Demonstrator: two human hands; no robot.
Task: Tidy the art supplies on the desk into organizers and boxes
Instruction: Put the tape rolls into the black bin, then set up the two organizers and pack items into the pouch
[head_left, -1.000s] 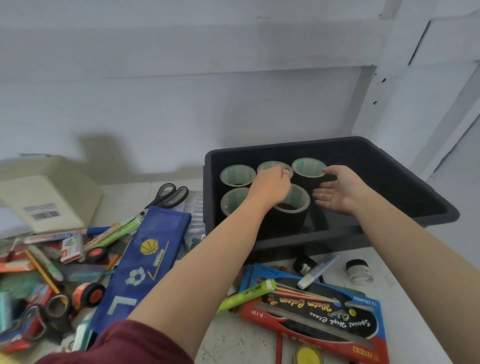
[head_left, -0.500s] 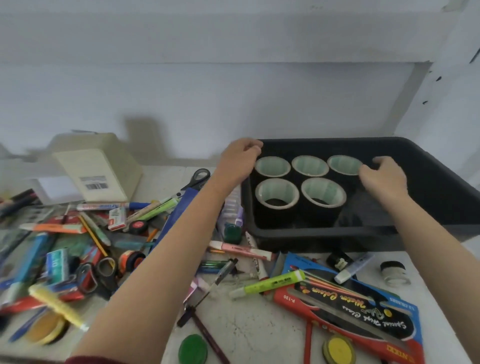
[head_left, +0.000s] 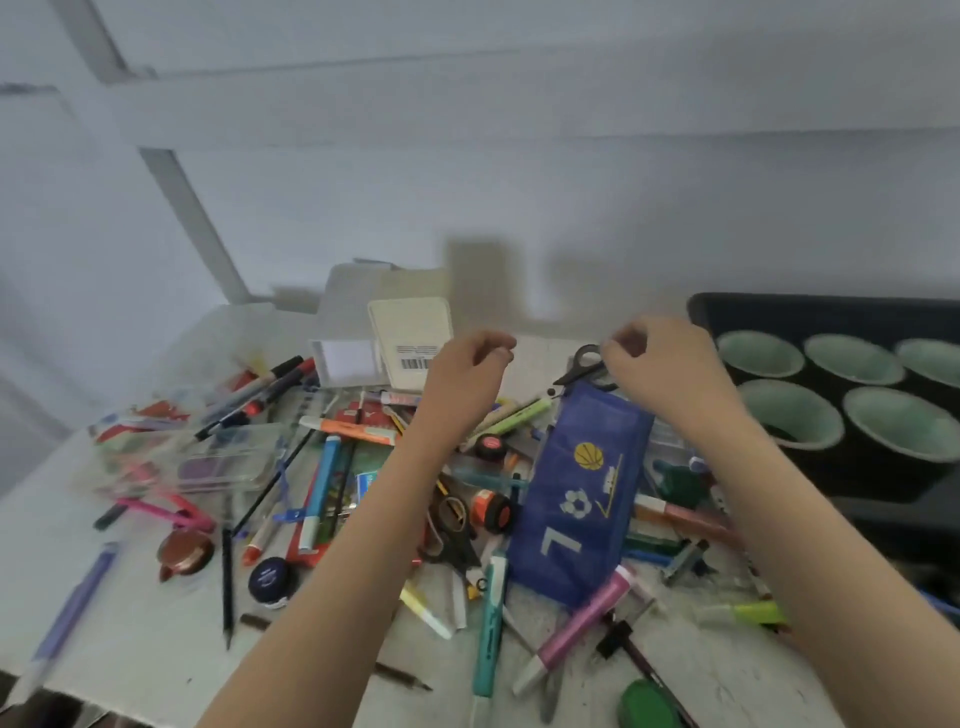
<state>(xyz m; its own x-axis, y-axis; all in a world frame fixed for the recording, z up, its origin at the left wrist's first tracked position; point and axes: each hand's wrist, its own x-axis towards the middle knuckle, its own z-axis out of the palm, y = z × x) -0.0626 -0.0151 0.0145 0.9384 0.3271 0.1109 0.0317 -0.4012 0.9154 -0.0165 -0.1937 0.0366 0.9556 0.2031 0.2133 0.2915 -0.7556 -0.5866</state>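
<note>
The five tape rolls (head_left: 789, 415) stand upright in the black bin (head_left: 883, 483) at 3 o'clock, set in two rows, and neither hand touches them now: half a second ago the left hand rested on the bin's near corner and the right hand was inside beside the rolls, and a second ago both were among the rolls. Both hands have since come out and swung toward 9 o'clock, over the heap of supplies on the table (head_left: 130, 649). The left hand (head_left: 467, 374) hangs above the highlighters and pens, its fingers curled loosely and holding nothing. The right hand (head_left: 660, 364) hangs just above the scissors (head_left: 584, 366) and the top end of the blue pencil case (head_left: 576, 499), its fingers bent in and empty; whether they touch the scissors I cannot tell. My judgement is that the rolls are settled and the next pick comes from this heap, probably the scissors or case.
</note>
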